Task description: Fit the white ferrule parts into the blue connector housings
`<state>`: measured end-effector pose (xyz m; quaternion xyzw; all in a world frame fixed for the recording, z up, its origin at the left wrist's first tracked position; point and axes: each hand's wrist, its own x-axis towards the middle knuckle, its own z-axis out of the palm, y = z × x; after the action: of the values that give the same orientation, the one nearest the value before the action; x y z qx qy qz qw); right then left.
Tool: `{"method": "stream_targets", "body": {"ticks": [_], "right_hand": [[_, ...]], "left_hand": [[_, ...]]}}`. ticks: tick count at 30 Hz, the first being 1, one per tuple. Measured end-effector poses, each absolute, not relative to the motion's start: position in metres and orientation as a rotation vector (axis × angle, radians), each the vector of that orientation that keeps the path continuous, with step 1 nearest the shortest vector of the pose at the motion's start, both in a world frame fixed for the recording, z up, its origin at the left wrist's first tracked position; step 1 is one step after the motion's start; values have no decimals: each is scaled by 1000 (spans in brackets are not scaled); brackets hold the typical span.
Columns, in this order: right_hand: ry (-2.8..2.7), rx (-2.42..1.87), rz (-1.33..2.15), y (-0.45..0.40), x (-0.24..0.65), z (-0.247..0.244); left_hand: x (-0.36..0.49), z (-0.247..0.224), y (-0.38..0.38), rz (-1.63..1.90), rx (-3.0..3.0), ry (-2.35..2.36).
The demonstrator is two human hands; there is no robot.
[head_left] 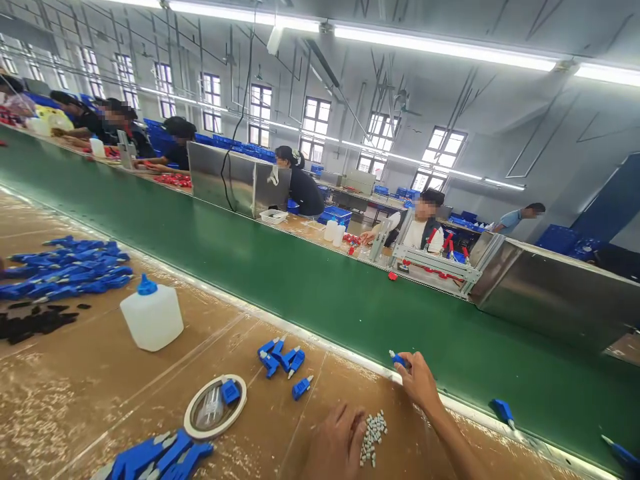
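My right hand pinches a small blue plastic part with a whitish tip over the near edge of the green conveyor belt. Low on the table, my left hand has its fingers curled together beside a pile of tiny grey-white pieces; whatever its fingertips hold is hidden. Left of the hands lie several blue parts in a loose group, and a single one nearer me. Two more blue parts lie to the right, one at the belt's near edge and another at the picture's edge.
A white squeeze bottle with a blue cap stands on the left, near a heap of blue parts and black pieces. A tape roll lies in front, beside larger blue parts. Co-workers sit across the belt.
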<state>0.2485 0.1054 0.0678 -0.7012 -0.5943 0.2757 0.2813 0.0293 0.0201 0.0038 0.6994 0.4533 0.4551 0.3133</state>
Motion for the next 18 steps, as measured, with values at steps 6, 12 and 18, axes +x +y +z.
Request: {"method": "stream_targets", "body": {"ticks": [6, 12, 18], "right_hand": [[-1234, -1331, 1522, 3, 204, 57], [-721, -1044, 1843, -39, 188, 55], [-691, -1107, 1732, -72, 202, 56]], "left_hand": [[25, 23, 24, 1000, 1243, 666], [32, 27, 11, 743, 915, 277], [34, 28, 0, 752, 758, 366]]}}
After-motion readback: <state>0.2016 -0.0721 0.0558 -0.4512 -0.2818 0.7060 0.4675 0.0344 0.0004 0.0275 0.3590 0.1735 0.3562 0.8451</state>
